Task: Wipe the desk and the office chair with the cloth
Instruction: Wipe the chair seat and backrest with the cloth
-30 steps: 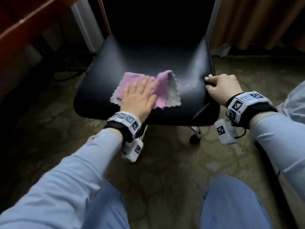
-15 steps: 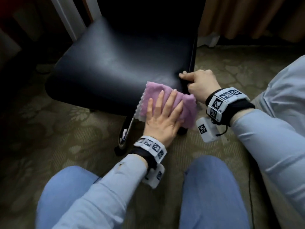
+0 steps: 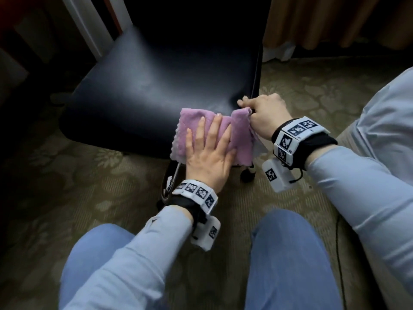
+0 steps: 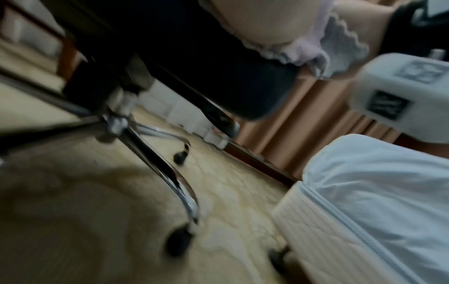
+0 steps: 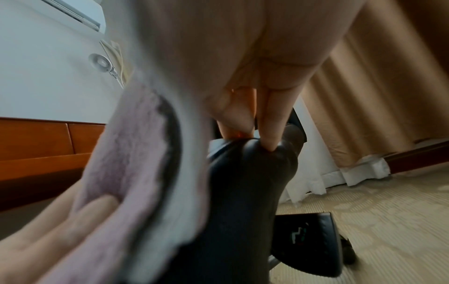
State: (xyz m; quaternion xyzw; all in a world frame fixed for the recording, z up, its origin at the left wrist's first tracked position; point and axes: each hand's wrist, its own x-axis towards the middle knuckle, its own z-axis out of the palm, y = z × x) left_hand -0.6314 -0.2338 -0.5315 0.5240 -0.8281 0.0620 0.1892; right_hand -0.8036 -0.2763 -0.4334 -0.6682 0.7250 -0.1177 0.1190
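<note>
The patterned beige-green carpet (image 3: 67, 198) covers the floor all around, and tan pleated curtains (image 3: 335, 21) hang behind; the left wrist view also shows a white-covered bed (image 4: 379, 192) standing near the chair on that carpet.

The black padded leather office chair (image 3: 156, 86) stands in the middle of the head view, its seat facing the person; beneath it a chrome star base (image 4: 170, 178) spreads out to black castors (image 4: 178, 244) resting on the carpet.

The person's two light blue sleeves (image 3: 134, 253) reach forward over blue-trousered knees (image 3: 290, 265); each wrist carries a white band printed with black square markers (image 3: 196, 193).

The pink fringed microfibre cloth (image 3: 201, 139) lies draped over the near right corner of the seat, part on top and part hanging down the front edge; its pale underside shows at the scalloped hem in the left wrist view.

The left hand (image 3: 209, 153) lies flat on the cloth with fingers straight and spread, pressing it against the seat, grasping nothing; the right hand (image 3: 266, 117) sits just beside the cloth's right edge, its fingers (image 5: 269, 123) curled over the seat's right rim and digging into the leather, clasping the chair.
</note>
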